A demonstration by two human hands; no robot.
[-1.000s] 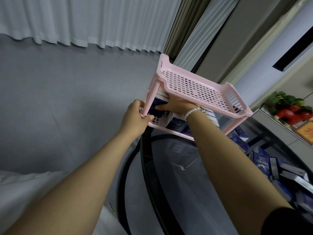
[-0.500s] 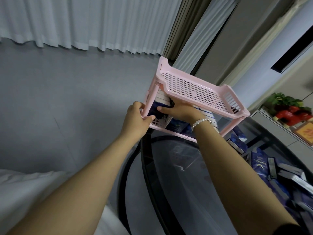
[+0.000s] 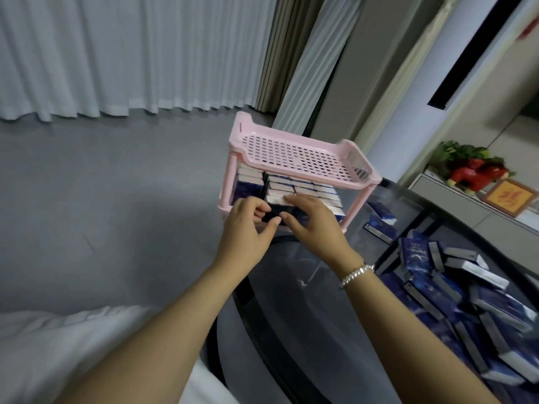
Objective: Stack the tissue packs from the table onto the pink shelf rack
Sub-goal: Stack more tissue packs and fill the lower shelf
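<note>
A dark tissue pack [image 3: 278, 212] is being pinched at the near edge of the pink shelf rack [image 3: 294, 158] by the left hand [image 3: 248, 228] and the right hand [image 3: 313, 225], thumbs nearly touching. The rack's lower tier is being filled with stacked tissue packs [image 3: 294, 188]. To the right, loose tissue packs [image 3: 455, 287] are lying heaped on the dark glass table [image 3: 306, 330].

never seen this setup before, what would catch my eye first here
The pink shelf rack at the near edge of the dark glass table, its top tier bare and its lower tier packed with tissue packs. Both hands, left hand and right hand, meet at its front. A heap of loose blue packs sprawls on the right.
</note>
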